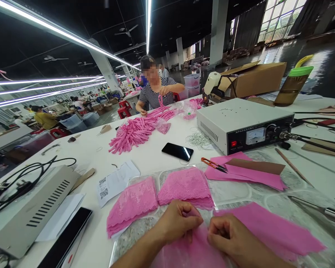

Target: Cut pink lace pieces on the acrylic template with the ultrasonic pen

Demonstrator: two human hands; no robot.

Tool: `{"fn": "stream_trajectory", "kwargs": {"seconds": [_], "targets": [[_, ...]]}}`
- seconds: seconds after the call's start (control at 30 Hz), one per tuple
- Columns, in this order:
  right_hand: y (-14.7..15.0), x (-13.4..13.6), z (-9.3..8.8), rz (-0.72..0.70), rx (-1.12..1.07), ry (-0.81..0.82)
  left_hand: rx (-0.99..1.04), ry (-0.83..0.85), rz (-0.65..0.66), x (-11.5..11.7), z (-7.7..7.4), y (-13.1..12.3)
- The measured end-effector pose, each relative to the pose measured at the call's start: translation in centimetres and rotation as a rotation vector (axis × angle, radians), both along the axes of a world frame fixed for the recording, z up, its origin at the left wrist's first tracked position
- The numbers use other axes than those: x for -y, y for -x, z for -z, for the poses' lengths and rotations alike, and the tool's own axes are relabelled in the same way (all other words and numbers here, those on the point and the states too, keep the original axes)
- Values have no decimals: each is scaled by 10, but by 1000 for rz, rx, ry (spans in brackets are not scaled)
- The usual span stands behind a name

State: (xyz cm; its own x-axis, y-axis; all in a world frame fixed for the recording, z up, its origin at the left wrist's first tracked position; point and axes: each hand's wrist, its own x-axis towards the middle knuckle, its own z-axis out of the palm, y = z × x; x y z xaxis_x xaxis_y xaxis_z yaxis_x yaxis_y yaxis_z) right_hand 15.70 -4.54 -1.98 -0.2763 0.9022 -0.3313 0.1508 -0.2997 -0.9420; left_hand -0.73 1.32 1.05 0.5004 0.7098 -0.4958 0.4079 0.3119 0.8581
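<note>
My left hand [181, 219] is closed, thumb and fingers pinching the upper edge of a thin, sheer pink fabric piece [194, 251]. Close by on the right, my right hand [226, 234] is also closed, pinching the same sheer fabric at its other side. The fabric hangs down between the hands over a marbled mat [223, 193]. Just beyond my hands lie two stacks of pink lace pieces, a left stack [134, 204] and a right stack [185, 186]. A flat pink fabric sheet [270, 227] rests to the right, partly behind my right hand.
Orange thread snips [214, 164] lie on folded pink fabric [245, 173]. A grey control box [242, 123], a black phone [177, 151] and a pile of pink straps [134, 134] stand farther back. Across the table a person [158, 89] handles straps. Another grey box [36, 208] is left.
</note>
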Motion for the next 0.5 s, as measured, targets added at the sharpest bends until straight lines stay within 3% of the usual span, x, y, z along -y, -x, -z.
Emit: {"fn": "stream_trajectory", "kwargs": {"seconds": [0.27,0.5], "targets": [[0,5,-5,23,-4,-14,-26,-18,6,2,0,0],[-4,7,-1,-22,27,49,-93,-45,227,-3,-16,25]]}}
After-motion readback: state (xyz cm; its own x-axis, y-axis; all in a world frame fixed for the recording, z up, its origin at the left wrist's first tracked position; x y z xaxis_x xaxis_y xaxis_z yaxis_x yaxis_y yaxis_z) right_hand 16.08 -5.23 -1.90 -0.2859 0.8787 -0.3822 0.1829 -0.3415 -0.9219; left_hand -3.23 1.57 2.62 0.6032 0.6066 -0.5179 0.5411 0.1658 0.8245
